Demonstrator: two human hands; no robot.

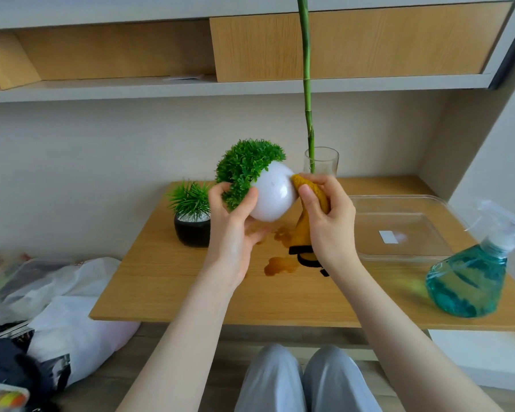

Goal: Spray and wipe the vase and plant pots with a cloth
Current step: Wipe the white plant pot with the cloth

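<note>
while the left hand [235, 221] grips the tilted white pot [272, 197] above the table [167, 281], the right hand [324, 215] pinches a yellow cloth [312, 191] against its side.

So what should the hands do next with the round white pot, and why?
Probably turn the white pot a little in the left hand and rub the next patch. The right hand presses the yellow cloth against only one side of the pot, which is held tilted above the table, so the rest likely needs wiping too.
</note>
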